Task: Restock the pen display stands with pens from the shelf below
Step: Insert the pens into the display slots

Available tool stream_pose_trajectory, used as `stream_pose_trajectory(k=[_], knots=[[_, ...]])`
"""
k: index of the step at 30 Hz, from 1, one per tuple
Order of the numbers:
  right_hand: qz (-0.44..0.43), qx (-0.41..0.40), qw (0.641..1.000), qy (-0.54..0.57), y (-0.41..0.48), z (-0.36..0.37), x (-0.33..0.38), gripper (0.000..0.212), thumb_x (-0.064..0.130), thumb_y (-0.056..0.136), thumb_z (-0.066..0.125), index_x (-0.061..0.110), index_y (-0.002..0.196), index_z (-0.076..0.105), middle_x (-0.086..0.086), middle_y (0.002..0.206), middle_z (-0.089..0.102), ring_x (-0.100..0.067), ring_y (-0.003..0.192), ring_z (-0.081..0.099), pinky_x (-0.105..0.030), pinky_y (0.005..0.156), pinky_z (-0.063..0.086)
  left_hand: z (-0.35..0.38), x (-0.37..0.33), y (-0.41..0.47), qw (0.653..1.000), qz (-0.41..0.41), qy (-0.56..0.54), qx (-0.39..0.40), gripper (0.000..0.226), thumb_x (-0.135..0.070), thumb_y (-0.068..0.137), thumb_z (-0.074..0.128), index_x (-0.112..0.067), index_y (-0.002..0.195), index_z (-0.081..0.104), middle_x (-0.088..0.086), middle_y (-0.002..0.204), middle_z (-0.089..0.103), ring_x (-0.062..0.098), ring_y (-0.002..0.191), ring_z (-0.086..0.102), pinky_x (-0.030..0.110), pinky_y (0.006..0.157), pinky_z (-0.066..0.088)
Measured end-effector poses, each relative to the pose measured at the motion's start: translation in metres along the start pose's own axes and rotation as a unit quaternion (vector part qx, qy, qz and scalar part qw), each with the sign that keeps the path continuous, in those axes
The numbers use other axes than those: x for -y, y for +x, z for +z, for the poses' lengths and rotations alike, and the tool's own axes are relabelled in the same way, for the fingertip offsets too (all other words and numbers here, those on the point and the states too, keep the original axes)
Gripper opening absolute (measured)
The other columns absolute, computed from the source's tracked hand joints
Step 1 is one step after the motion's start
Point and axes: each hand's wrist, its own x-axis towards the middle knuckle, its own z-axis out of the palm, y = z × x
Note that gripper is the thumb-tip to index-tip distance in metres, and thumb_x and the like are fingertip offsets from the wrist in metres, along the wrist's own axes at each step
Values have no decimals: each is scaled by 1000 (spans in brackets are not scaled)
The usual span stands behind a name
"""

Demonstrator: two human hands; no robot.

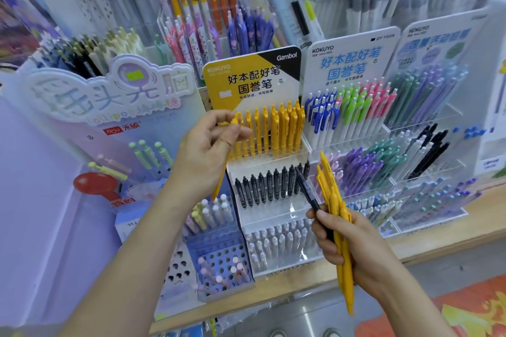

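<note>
A tiered clear display stand [276, 165] with a yellow Kokuyo header card holds a top row of yellow pens [273, 131], a middle row of black pens [262, 186] and a bottom row of white pens [276, 241]. My left hand [204, 153] pinches a single yellow pen [222, 172] at the left end of the top row, its tip pointing down. My right hand [356, 246] grips a bundle of yellow pens [338, 221] together with one black pen [309, 194], held in front of the stand's right side.
A second Kokuyo stand [353, 120] with blue, green and pink pens is on the right, with more pastel and black pen racks [427, 145] beyond. A blue perforated holder [219, 260] with pastel pens sits at lower left. All rest on a wooden shelf edge [273, 293].
</note>
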Motion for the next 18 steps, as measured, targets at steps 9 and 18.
stream_pose_trajectory(k=[9, 18], knots=[[-79, -61, 993, -65, 8, 15, 14, 23, 15, 91, 60, -4, 105, 60, -7, 65, 49, -16, 46, 40, -25, 40, 33, 18, -6, 46, 991, 64, 45, -108, 15, -15, 83, 74, -29, 89, 70, -12, 81, 69, 6, 77, 65, 24, 78, 53], [-64, -67, 995, -34, 9, 11, 18, 38, 24, 78, 65, -3, 105, 60, -7, 64, 47, -16, 46, 39, -24, 39, 33, 34, 10, 58, 982, 94, 118, -114, 20, -17, 84, 73, -18, 105, 73, -18, 88, 67, -5, 83, 63, 18, 82, 52]])
